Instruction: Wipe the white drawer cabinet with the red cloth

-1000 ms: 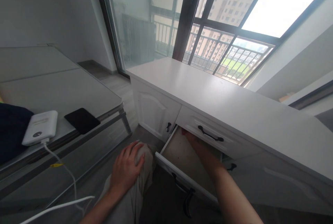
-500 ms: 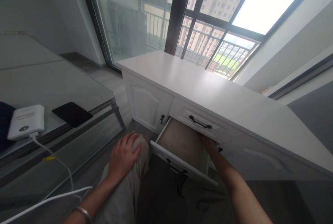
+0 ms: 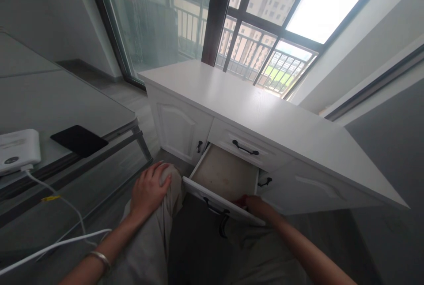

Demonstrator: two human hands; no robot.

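I crouch before a white cabinet (image 3: pixel 265 115) under the window. Its lower drawer (image 3: pixel 225 172) is pulled out, with a bare beige bottom. My right hand (image 3: pixel 257 205) is at the right end of the drawer's front edge, above the black handle (image 3: pixel 216 209). A small red thing (image 3: pixel 240 201) shows at its fingertips, mostly hidden. My left hand (image 3: pixel 147 190) rests flat on my left knee, fingers apart and holding nothing. A metal bracelet (image 3: pixel 99 258) is on that wrist.
A shut drawer with a black handle (image 3: pixel 245 148) sits above the open one, with cabinet doors on either side. On the left, a low grey surface (image 3: pixel 66 104) holds a white power bank (image 3: pixel 18 149) with a white cable (image 3: pixel 62 201) and a black phone (image 3: pixel 78 140).
My right hand has come from the back of the drawer out to its front right edge. The view has shifted right and pulled back. My left hand stays on my knee.
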